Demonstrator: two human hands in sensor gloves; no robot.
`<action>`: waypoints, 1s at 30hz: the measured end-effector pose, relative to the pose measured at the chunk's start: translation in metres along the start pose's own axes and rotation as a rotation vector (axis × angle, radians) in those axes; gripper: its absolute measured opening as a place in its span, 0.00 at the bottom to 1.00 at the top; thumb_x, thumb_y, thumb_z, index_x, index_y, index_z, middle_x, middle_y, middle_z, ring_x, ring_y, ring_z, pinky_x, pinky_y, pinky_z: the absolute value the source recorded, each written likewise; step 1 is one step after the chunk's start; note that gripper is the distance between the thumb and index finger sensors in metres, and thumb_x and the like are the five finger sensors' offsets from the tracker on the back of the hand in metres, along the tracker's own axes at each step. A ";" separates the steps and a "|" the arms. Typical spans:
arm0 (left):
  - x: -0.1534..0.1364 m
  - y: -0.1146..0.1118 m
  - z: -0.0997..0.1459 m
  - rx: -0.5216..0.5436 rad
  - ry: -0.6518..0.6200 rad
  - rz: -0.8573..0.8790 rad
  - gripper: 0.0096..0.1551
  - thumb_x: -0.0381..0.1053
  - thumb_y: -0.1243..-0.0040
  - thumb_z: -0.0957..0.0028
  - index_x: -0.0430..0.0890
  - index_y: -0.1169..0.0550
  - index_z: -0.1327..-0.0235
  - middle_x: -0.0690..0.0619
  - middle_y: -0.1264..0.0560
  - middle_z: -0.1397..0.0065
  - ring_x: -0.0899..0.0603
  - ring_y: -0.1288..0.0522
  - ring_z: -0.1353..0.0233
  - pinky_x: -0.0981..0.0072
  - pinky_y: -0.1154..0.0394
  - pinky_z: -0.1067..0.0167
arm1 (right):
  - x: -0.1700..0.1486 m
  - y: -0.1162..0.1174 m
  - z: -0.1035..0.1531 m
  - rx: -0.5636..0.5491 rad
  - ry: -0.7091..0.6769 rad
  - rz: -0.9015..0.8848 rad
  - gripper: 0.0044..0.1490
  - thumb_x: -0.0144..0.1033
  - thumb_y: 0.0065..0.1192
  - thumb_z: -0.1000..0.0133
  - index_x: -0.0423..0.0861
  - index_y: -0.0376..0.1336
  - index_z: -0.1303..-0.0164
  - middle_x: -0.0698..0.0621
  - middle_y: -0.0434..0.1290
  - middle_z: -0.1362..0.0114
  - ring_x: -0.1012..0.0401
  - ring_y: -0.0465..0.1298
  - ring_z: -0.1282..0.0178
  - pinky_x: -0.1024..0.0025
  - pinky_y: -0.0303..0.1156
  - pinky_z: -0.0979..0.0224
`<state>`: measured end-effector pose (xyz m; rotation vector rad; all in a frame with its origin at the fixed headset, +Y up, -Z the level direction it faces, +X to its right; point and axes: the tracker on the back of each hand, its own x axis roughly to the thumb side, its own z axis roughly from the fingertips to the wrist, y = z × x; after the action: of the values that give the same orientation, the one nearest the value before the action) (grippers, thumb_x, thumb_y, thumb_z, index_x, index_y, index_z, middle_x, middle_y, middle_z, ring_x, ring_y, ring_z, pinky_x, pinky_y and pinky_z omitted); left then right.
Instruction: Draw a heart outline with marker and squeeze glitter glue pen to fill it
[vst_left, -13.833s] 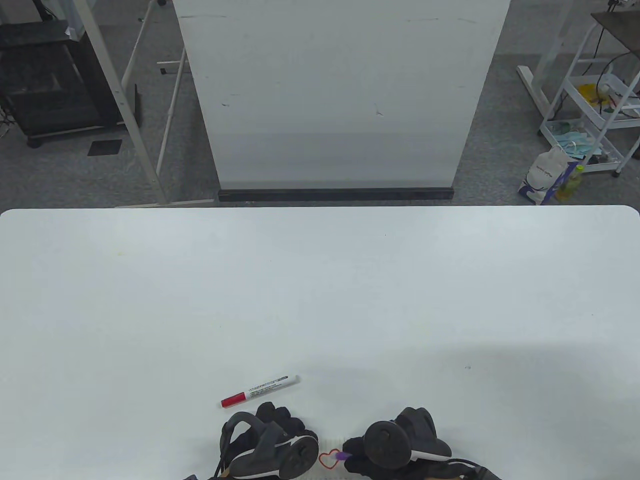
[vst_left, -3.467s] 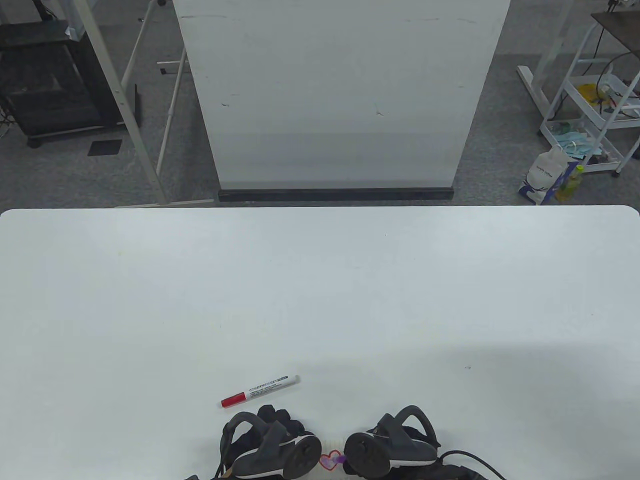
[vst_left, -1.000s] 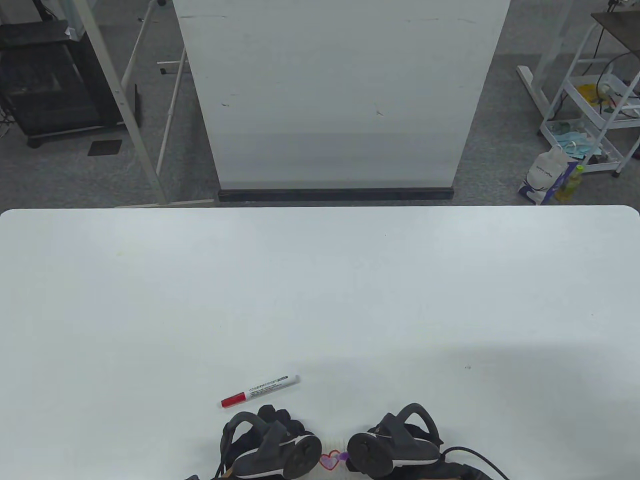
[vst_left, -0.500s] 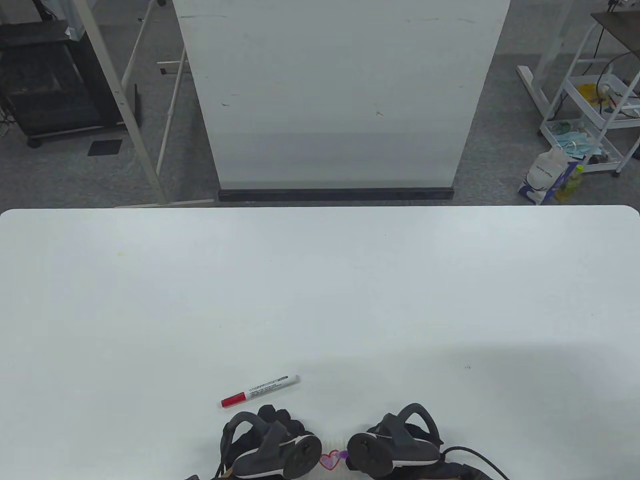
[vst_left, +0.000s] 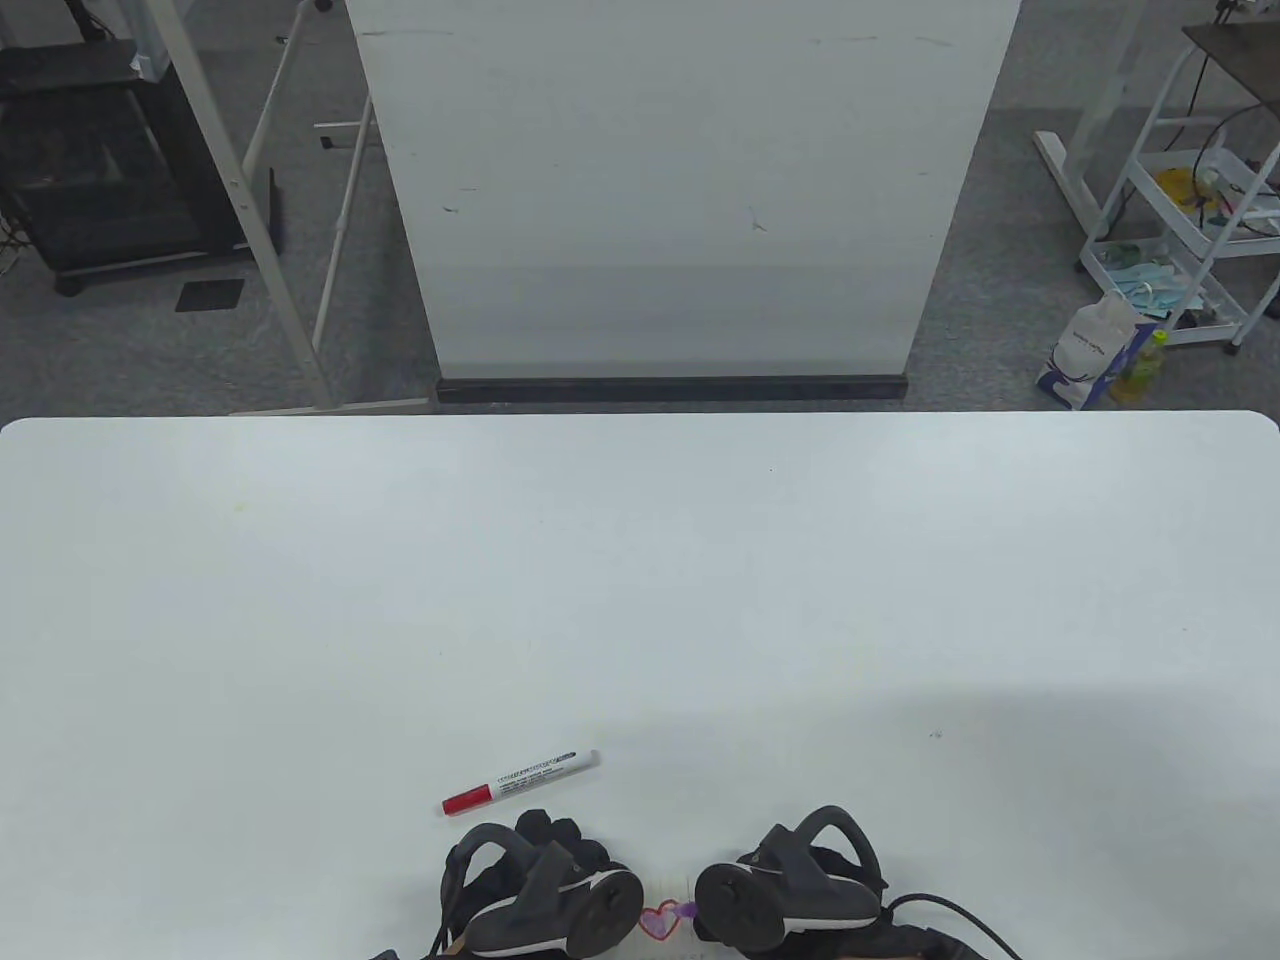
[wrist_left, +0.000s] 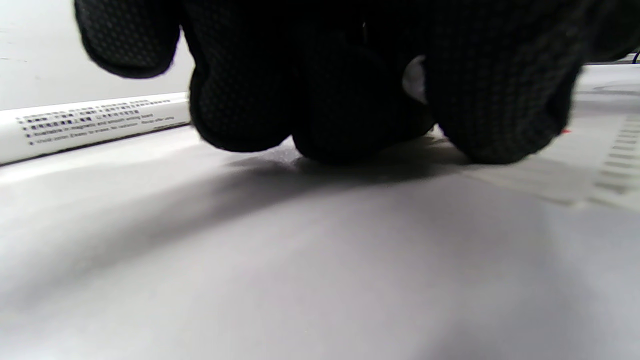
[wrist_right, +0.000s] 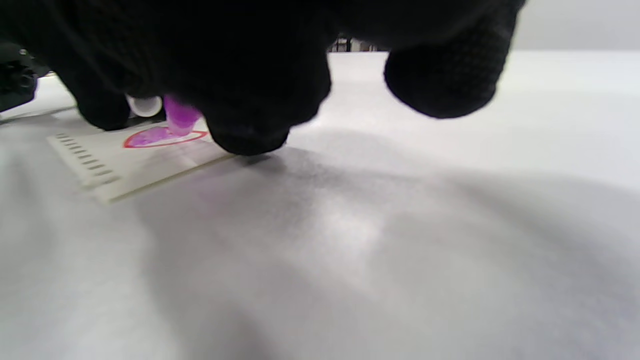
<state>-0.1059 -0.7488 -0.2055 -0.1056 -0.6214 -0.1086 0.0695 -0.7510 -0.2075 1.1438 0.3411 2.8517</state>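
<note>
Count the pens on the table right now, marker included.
2. The red-capped marker lies beyond the left hand; the purple glitter glue pen is in the right hand, over the heart. More may be hidden.

Red heart outline (vst_left: 660, 920) holds purple fill; marker (vst_left: 521, 781) white, red-capped.

table cam high, looks down over table (vst_left: 640, 600) twd far edge; both wrist cams sit low, v. close to surface, near-level; all share paper (wrist_right: 145, 165) w/ heart (vst_left: 660, 920).
</note>
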 end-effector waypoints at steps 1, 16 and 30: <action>0.000 0.000 0.000 0.000 0.000 0.000 0.26 0.63 0.27 0.61 0.56 0.15 0.51 0.56 0.13 0.51 0.41 0.17 0.46 0.34 0.29 0.35 | 0.000 0.000 0.000 0.012 -0.007 -0.013 0.30 0.52 0.65 0.57 0.45 0.79 0.56 0.55 0.84 0.80 0.63 0.77 0.92 0.61 0.82 0.49; 0.000 0.000 0.000 0.000 0.000 -0.002 0.26 0.63 0.27 0.61 0.56 0.15 0.51 0.56 0.13 0.51 0.41 0.17 0.46 0.34 0.29 0.35 | 0.001 0.000 0.001 -0.002 0.003 -0.002 0.30 0.52 0.65 0.57 0.45 0.79 0.56 0.54 0.84 0.80 0.63 0.77 0.92 0.61 0.83 0.49; 0.000 0.000 0.000 0.000 0.000 -0.001 0.26 0.63 0.27 0.61 0.56 0.15 0.51 0.56 0.13 0.51 0.41 0.17 0.46 0.34 0.29 0.35 | 0.001 -0.002 0.001 -0.029 0.019 0.036 0.30 0.52 0.65 0.57 0.45 0.79 0.56 0.55 0.84 0.80 0.63 0.77 0.92 0.61 0.83 0.49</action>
<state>-0.1055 -0.7486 -0.2056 -0.1051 -0.6218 -0.1098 0.0695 -0.7483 -0.2062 1.1302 0.2818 2.8899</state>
